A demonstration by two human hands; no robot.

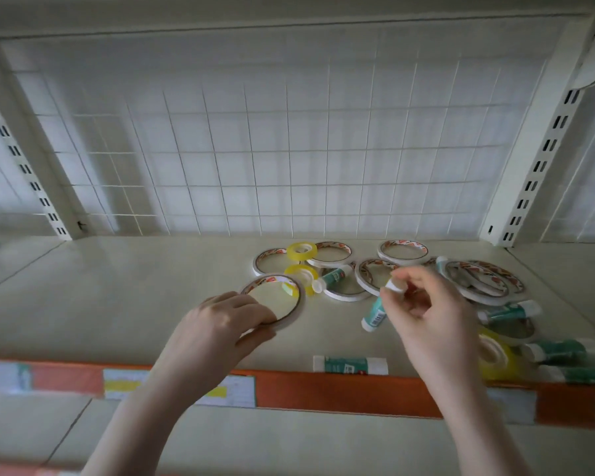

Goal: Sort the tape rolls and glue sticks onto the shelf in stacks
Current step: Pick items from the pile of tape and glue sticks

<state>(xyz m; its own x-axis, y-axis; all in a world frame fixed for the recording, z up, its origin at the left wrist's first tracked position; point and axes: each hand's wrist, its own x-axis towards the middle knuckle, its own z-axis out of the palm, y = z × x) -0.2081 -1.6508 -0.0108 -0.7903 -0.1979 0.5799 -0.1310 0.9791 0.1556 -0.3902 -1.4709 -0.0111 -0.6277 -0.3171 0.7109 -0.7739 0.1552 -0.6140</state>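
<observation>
So the shelf (152, 286) is basically one wide cream deck with a wire grid back (272, 149) and an orange price strip (340, 389) along the near edge. It's the only "container" here, and everything in it is dumped on the right half: a loose pile of thin white tape rings (478, 280) overlapping each other toward the far right, a few small yellow tape rolls (302, 251) mixed in at the far side, one fatter yellow roll (495, 355) near the right, and green glue sticks (352, 365) scattered around, one lying right at the near lip. The left half holds nothing sorted, so no stacks that I can see yet.

The left hand (220, 324) grips a thin white tape ring (275, 300), fingers curled over its near rim, held tilted just above the deck, left of the pile. The right hand (426, 310) pinches a glue stick (378, 312) by its white cap end, green body hanging down toward the near side.

What I'd worry about: that glue stick is only held at the cap, so if the cap is loose the body could drop and roll. The stick at the near lip looks like one nudge from a wrist away from going over the strip. And those rings are so thin that a stack could slide if set down off-centre.
</observation>
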